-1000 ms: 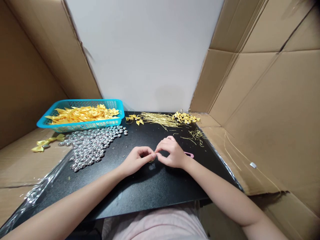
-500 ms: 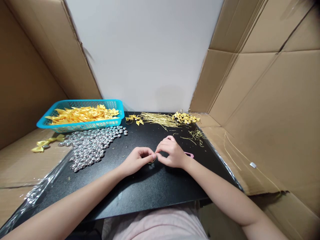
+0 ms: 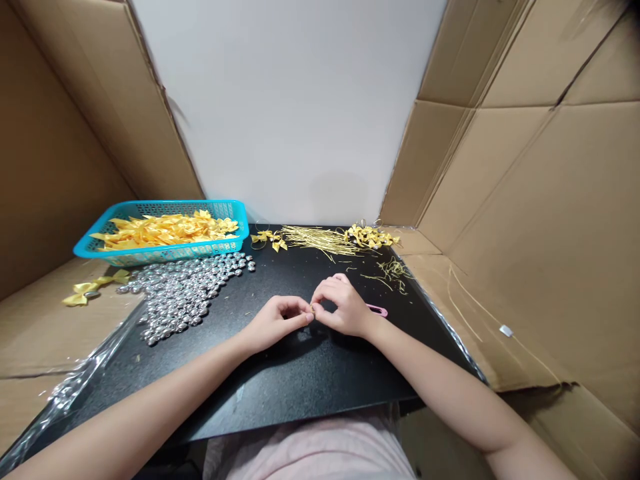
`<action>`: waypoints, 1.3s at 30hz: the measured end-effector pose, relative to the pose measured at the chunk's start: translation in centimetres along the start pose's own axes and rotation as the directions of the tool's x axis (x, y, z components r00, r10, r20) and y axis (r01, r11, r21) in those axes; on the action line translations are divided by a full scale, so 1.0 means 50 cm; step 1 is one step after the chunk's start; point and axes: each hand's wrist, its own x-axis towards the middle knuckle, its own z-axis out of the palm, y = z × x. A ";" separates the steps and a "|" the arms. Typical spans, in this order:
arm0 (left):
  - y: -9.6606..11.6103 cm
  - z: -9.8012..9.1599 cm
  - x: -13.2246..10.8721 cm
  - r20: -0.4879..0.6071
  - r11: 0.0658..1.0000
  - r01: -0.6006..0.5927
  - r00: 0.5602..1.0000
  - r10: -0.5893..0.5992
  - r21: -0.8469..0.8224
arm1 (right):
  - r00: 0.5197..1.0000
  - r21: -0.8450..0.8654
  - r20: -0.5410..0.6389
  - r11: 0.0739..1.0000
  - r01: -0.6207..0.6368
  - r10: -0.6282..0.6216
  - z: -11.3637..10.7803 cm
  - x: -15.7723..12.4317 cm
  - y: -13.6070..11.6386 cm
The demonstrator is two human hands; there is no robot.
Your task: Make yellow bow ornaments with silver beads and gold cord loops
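Note:
Over the middle of the black table, my left hand and my right hand meet fingertip to fingertip. Both are closed in a pinch on a small bit of gold cord, mostly hidden by the fingers. Just behind my right wrist lies a pink loop-shaped object, partly covered by the hand. Beyond the hands is a bundle of straight gold cord lengths. Yellow bows with cord loops are heaped at its right, and a few more bows lie at its left.
A blue basket of yellow bows stands at the back left. Silver bell-like beads spread before it. Loose bows rest on the cardboard at left. Tangled cord scraps lie right. Cardboard walls flank the table.
The gold loop that showed below my left fingertips is now out of sight. My fingertips have shifted slightly around the cord; the other things stay put.

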 end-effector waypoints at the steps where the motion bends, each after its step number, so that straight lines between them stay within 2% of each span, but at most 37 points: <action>1: -0.001 0.000 0.000 0.003 1.000 -0.001 1.000 0.001 0.007 | 1.000 0.009 0.003 1.000 -0.010 0.010 0.001 0.000 0.001; 10: -0.009 0.000 0.001 0.010 1.000 -0.016 1.000 0.015 0.011 | 0.996 0.066 -0.048 0.996 -0.067 0.070 0.002 -0.001 0.004; 25: -0.002 -0.001 -0.001 0.002 1.000 -0.014 1.000 0.014 0.003 | 0.991 0.145 -0.089 0.985 -0.089 0.103 -0.006 0.002 -0.001; 31: -0.002 -0.001 0.000 -0.027 0.999 -0.037 0.999 0.037 -0.003 | 0.984 0.077 -0.177 0.997 -0.007 0.020 -0.010 -0.003 -0.004; 35: -0.005 -0.002 0.001 -0.038 0.999 -0.042 0.998 0.042 0.003 | 0.989 0.121 -0.090 0.987 -0.108 0.119 -0.008 -0.001 -0.004; 39: -0.006 -0.002 0.001 -0.038 1.000 -0.028 0.999 0.029 0.005 | 0.977 0.339 0.046 0.917 -0.211 0.208 -0.001 0.004 -0.001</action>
